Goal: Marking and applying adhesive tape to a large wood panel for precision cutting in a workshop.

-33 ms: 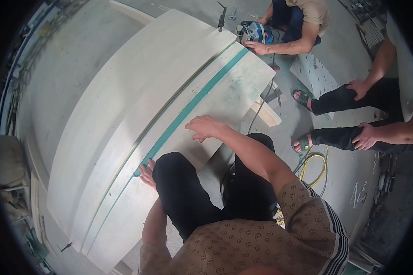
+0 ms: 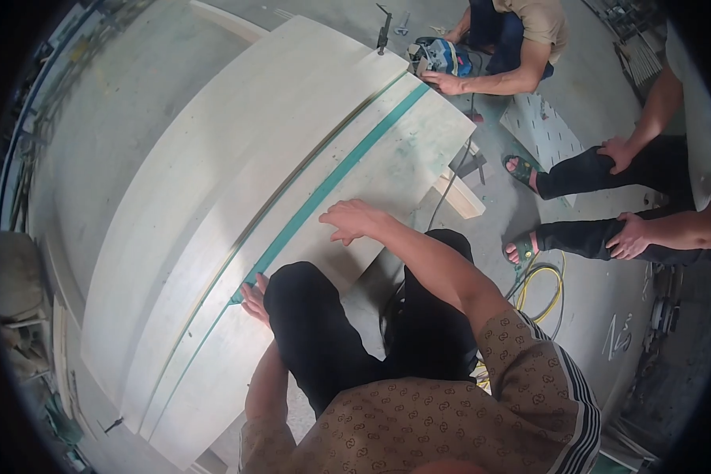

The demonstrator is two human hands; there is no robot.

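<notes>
A large pale board (image 2: 387,150) lies before me, with a green strip (image 2: 336,178) running lengthwise along it. My left hand (image 2: 254,302) touches the board at the near end of the green strip. Its fingers are extended, and my knee hides part of it. To the right of the strip, my right hand (image 2: 354,220) is over the board's surface with spread, slightly bent fingers and nothing in them. A long pale panel (image 2: 213,134) with a curved outer edge lies alongside, left of a narrow dark gap (image 2: 308,162).
A black clamp (image 2: 383,31) grips the far edge. There a co-worker's hand (image 2: 444,82) holds a blue power tool (image 2: 442,57). Another person (image 2: 648,189) sits at the right. A yellow cable (image 2: 541,292) coils on the floor beside wooden blocks (image 2: 460,196).
</notes>
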